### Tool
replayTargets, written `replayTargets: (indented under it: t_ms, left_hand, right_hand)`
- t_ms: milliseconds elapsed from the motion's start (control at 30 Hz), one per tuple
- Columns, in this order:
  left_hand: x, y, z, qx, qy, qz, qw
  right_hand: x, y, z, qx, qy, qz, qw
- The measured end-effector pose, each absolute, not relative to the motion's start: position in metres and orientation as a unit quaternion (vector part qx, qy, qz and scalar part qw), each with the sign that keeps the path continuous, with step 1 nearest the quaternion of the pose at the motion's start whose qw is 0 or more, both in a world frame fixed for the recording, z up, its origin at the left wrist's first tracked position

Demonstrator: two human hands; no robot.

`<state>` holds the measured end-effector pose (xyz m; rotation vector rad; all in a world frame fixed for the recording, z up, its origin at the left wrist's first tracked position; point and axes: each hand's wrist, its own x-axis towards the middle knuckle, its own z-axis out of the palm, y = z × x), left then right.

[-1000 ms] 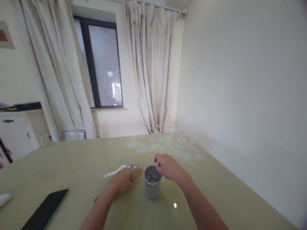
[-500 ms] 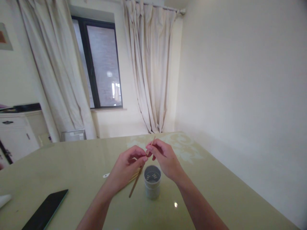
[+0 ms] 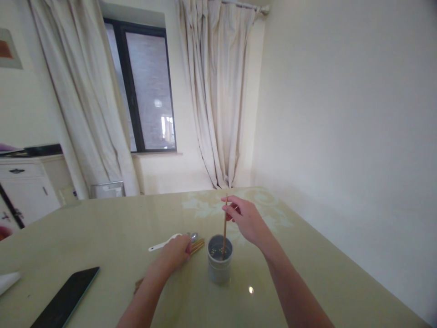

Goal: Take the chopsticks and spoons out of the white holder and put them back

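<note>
Right hand pinches chopstick upright inside cup

Thumb and fingertips close on its upper end; other fingers are partly hidden. The left hand masks the middle of the chopstick bundle, so its grip cannot be told. The bundle slants away rightward. The chopstick runs nearly vertical, its lower tip hard to make out.

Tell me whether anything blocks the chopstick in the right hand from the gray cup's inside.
Nothing visible does: the chopstick, pinched in the right hand, has its lower end inside the gray cup, through its open top. The left hand is at the other chopsticks, left of the cup, out of that path.
</note>
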<state>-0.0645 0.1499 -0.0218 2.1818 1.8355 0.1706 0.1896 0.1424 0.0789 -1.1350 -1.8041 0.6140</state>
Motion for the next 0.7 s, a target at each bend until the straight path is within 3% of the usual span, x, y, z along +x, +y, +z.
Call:
replayTargets:
  t_ms: [267,500,700]
  left_hand:
    - [-0.075,0.153,-0.03,0.749,0.634,0.058,0.183]
    - [-0.075,0.155,-0.031,0.748,0.635,0.052,0.186]
    - [-0.075,0.154,-0.036,0.756,0.631,0.046,0.17]
  right_hand:
    - [0.177,0.151,0.059,-0.498,-0.761,0.244,0.336]
    - [0.173,0.15,0.06,-0.51,-0.77,0.201,0.326]
    - [0.175,0.15,0.055,-0.532,-0.783,0.188,0.262]
